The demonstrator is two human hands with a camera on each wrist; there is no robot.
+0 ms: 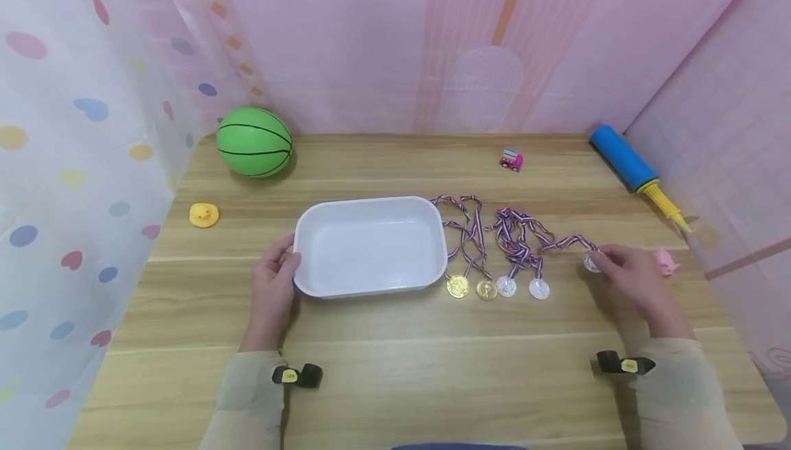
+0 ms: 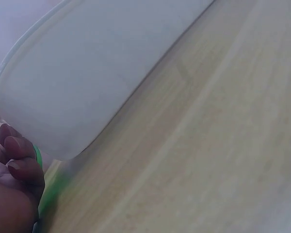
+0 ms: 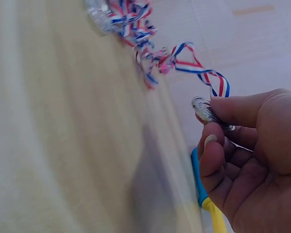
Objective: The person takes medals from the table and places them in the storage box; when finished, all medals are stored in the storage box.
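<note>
A white rectangular tub [image 1: 371, 285] stands on the wooden table, and my left hand [image 1: 276, 285] grips its left end, thumb at the rim. In the left wrist view, the curled fingers [image 2: 19, 150] are at the corner of the tub [image 2: 87, 73]. My right hand [image 1: 636, 282] pinches a silver medal [image 3: 203, 109] between thumb and fingers, above the table. Its striped ribbon [image 1: 571, 240] runs left into a tangle of ribbons [image 1: 519, 244]. Right of the tub lie two gold-coloured medals [image 1: 458, 286] and two silver medals [image 1: 540, 289].
A green ball [image 1: 254, 142] and a yellow rubber duck [image 1: 204, 215] are on the left. A small toy truck [image 1: 511, 159] sits at the back. On the right lie a blue and yellow hand pump [image 1: 627, 160] and a pink toy [image 1: 665, 262], partly behind my right hand.
</note>
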